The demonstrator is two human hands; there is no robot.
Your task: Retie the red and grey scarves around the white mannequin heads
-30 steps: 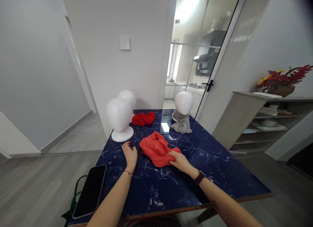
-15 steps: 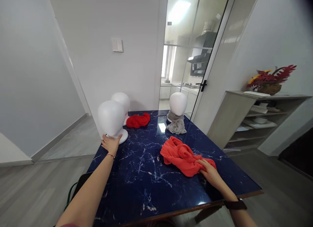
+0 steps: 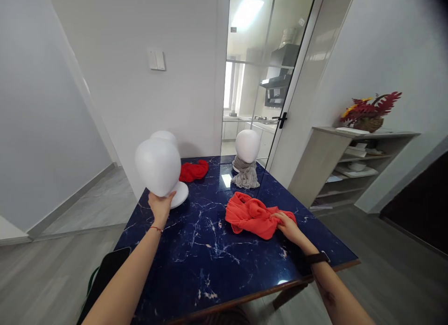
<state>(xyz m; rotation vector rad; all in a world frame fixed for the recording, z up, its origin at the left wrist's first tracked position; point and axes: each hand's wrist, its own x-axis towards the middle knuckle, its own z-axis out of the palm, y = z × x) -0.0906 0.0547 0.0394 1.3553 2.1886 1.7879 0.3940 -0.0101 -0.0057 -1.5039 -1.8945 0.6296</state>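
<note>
Gripping near-left mannequin head (image 3: 159, 162) low with left hand (image 3: 160, 209), probably for balance, and pinching coral scarf (image 3: 252, 217) with right hand (image 3: 290, 229).

Front scarf (image 3: 250, 215) lies right of front mannequin head (image 3: 158, 164).

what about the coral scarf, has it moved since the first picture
Yes, to the right: the coral scarf now lies closer to the right edge of the table, with the right hand on it.

Both forearms (image 3: 130, 269) reach forward, well apart. The left hand (image 3: 160, 209) curls with its thumb (image 3: 171, 197) spread; the right hand (image 3: 290, 229), palm down, bends its fingers (image 3: 279, 216).
</note>
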